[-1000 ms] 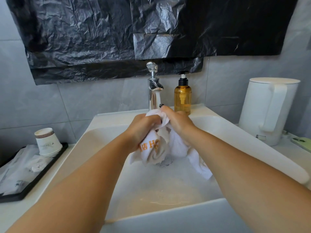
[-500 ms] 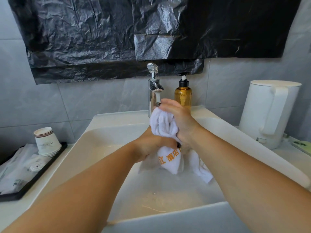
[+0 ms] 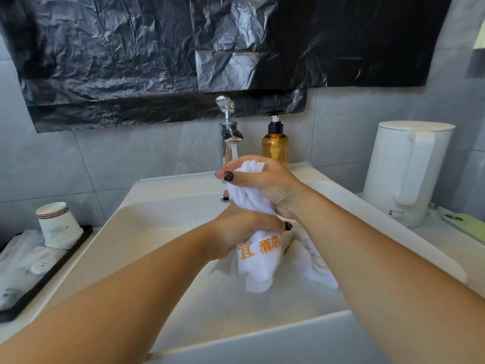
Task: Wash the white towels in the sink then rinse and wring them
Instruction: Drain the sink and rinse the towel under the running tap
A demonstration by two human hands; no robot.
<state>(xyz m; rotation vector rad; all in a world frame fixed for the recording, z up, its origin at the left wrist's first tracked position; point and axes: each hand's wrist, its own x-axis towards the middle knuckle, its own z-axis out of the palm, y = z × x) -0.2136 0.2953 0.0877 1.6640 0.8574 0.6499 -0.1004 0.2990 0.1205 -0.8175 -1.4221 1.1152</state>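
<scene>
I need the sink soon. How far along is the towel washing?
Looks done: the towel is soaked. In hand: the right hand grips its top and the left hand its middle, over the sink. More white cloth lies in the basin, seemingly not yet wrung.

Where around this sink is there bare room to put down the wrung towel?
The bare white sink rim left of the chrome faucet is free. Crowded: the black tray holds paper cups; the white kettle and green phone fill the right counter. The basin holds the white towel.
</scene>
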